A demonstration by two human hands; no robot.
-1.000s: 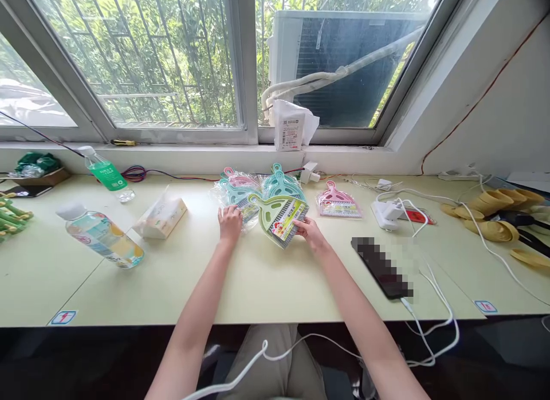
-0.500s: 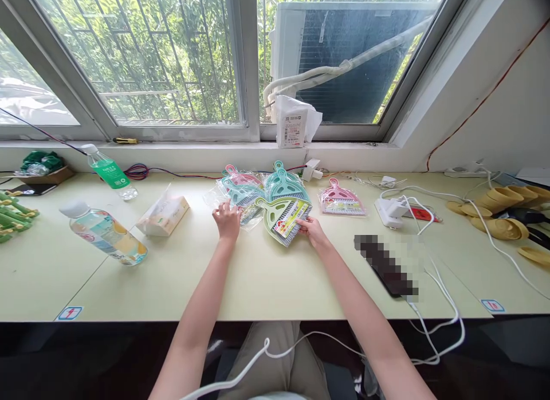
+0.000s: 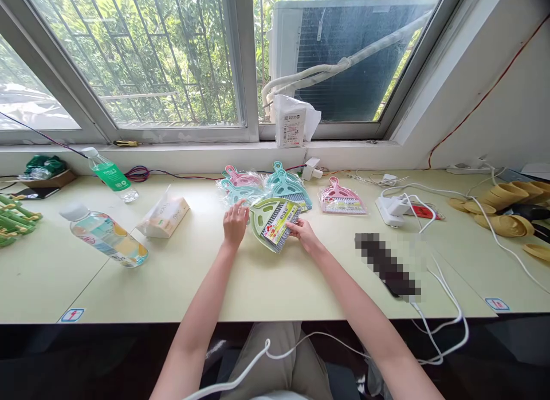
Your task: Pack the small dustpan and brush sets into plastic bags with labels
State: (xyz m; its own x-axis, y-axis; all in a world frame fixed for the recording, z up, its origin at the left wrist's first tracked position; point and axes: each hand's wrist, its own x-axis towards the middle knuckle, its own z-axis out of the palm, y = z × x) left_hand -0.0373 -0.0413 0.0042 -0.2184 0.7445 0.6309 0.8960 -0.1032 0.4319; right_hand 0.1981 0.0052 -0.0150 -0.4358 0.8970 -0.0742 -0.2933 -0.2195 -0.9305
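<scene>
Your right hand [image 3: 304, 234] pinches the green dustpan-and-brush set [image 3: 275, 223] over the tabletop [image 3: 266, 291]; your left hand [image 3: 235, 223] is at its handle end, grip unclear. Teal sets [image 3: 287, 185] behind it and a pink set [image 3: 342, 198] rearward right lie unhandled.

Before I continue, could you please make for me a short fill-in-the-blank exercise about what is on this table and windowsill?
1. The right hand has in its grip a dustpan set coloured ____.
2. The wrapped set nearest the power strip is mostly ____ in colour.
3. The bottle closest to the window has a ____ cap.

Missing words: green; pink; white.
</scene>
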